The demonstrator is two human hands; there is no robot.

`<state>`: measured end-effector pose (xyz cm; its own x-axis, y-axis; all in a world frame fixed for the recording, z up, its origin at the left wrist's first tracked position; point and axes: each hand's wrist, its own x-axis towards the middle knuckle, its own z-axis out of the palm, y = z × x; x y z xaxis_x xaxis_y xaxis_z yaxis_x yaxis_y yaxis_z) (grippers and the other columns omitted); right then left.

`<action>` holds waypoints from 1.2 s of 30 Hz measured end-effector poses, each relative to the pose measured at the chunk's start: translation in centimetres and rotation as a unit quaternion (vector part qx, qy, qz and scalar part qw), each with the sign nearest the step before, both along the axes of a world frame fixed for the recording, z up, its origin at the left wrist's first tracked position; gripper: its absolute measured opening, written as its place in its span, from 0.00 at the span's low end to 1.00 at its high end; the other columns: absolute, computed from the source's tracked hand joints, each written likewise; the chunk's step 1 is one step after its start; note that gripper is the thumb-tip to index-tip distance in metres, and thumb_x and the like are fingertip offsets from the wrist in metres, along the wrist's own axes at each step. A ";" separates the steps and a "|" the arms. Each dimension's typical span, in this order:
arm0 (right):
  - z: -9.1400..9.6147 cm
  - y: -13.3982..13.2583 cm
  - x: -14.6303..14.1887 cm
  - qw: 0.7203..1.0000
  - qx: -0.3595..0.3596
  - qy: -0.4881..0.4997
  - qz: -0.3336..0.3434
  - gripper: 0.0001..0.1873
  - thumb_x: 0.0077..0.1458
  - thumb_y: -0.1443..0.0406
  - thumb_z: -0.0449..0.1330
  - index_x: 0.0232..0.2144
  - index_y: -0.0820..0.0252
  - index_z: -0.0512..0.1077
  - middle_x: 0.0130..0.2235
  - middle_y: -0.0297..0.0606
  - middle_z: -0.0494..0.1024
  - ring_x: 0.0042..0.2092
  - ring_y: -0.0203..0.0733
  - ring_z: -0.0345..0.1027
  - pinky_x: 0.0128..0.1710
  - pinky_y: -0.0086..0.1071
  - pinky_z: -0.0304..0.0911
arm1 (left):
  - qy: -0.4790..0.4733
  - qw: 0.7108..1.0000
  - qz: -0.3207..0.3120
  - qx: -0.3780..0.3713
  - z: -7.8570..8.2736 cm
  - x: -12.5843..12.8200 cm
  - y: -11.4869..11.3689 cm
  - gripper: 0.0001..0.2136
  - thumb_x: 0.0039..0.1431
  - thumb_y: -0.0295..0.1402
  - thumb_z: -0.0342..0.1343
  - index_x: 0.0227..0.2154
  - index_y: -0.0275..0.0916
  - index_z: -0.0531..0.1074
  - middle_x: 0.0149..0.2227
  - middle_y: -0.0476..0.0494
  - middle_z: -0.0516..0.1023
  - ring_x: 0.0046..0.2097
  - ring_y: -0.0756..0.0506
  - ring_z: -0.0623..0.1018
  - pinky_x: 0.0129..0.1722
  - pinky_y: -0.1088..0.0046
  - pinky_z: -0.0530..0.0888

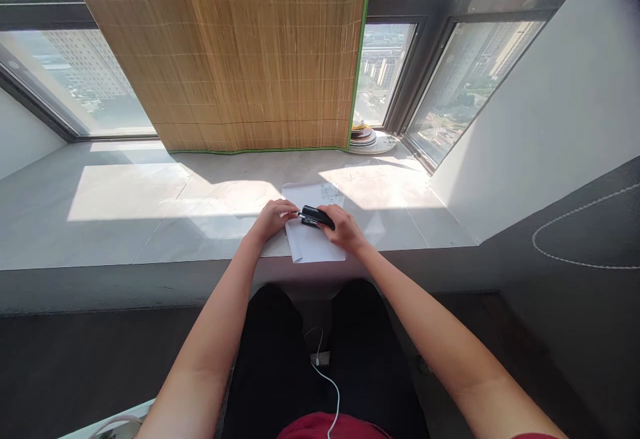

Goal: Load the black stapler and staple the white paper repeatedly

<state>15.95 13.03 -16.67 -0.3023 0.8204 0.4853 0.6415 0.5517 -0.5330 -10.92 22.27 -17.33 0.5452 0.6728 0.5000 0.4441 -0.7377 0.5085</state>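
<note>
A black stapler [318, 215] is gripped in my right hand [341, 227], its nose pointing left above white paper [317, 246]. The fingers of that hand wrap round the stapler's rear end. My left hand [274, 219] is closed at the paper's left edge, fingertips drawn together right by the stapler's nose. A small shiny bit shows between those fingertips and the stapler, too small to name. The paper lies on the pale windowsill, reaching its front edge, and has dark print at its upper right. Both hands partly cover the paper.
The broad sill [115, 226] ends in a front edge above my knees. A bamboo blind [250, 59] hangs at the back. Stacked plates [364, 138] stand by the window corner. A white cable [336, 389] runs over my lap; a beaded cord [560, 260] hangs at right.
</note>
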 end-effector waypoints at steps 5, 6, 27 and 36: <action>-0.1 0.4 0.5 0.995 -0.012 0.094 -0.009 0.20 0.62 0.63 0.66 0.56 0.52 0.78 0.51 0.44 0.84 0.54 0.55 0.78 0.56 0.50 0.74 | -0.003 1.000 -0.011 -0.015 -0.2 0.1 0.0 0.08 0.67 0.35 0.64 0.43 0.47 0.88 0.42 0.42 0.88 0.42 0.41 0.85 0.47 0.59 0.82; -0.2 0.5 0.6 0.992 -0.017 0.122 -0.016 0.20 0.61 0.62 0.67 0.55 0.52 0.79 0.51 0.43 0.85 0.53 0.54 0.79 0.57 0.50 0.74 | -0.007 1.000 -0.014 -0.017 -0.2 0.1 -0.1 0.09 0.68 0.34 0.63 0.44 0.48 0.88 0.42 0.42 0.88 0.42 0.41 0.85 0.46 0.59 0.82; 0.5 1.6 -1.7 0.954 -0.148 0.247 0.087 0.20 0.53 0.60 0.73 0.49 0.51 0.86 0.45 0.37 0.87 0.49 0.50 0.79 0.55 0.46 0.73 | -0.096 0.994 -0.028 -0.032 1.1 -0.5 -0.9 0.21 0.53 0.34 0.77 0.50 0.42 0.82 0.41 0.44 0.87 0.41 0.44 0.83 0.44 0.65 0.79; -0.1 3.8 -0.5 0.954 -0.184 0.233 -0.026 0.24 0.50 0.62 0.77 0.51 0.54 0.84 0.53 0.42 0.87 0.58 0.57 0.80 0.67 0.55 0.70 | -0.132 0.951 0.279 -0.024 1.4 -0.4 -0.8 0.05 0.70 0.30 0.55 0.36 0.41 0.74 0.38 0.44 0.81 0.38 0.45 0.78 0.43 0.66 0.74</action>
